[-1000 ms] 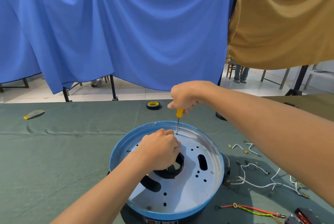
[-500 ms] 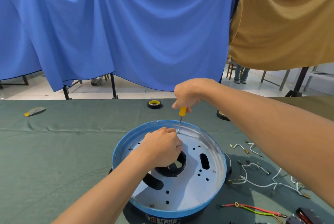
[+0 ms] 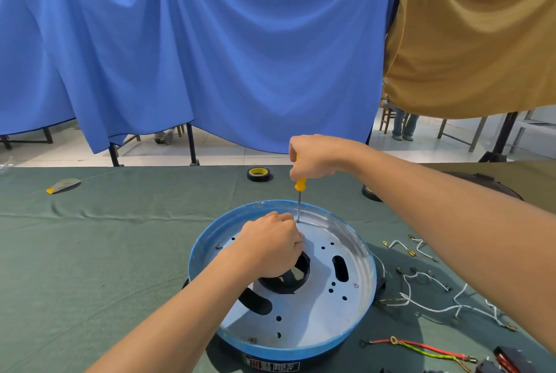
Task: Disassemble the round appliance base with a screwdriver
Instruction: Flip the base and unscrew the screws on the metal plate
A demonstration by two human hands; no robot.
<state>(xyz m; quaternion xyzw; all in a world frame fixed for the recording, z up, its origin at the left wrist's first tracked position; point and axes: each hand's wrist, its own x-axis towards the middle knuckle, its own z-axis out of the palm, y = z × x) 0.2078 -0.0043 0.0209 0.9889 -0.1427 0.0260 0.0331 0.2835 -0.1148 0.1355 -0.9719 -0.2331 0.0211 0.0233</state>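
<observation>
The right hand (image 3: 313, 158) is gripping the screwdriver (image 3: 300, 184) upright on a screw (image 3: 298, 221) in the round base (image 3: 319, 312) by the table's (image 3: 105, 252) near edge, while the left hand (image 3: 270, 247) is clutching its middle, likely steadying it.

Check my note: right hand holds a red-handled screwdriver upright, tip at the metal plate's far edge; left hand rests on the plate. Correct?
Wrong colour: in the head view the screwdriver handle is yellow, not red. Otherwise the right hand holds it upright, tip at the metal plate's far edge; the left hand rests on it.
</observation>
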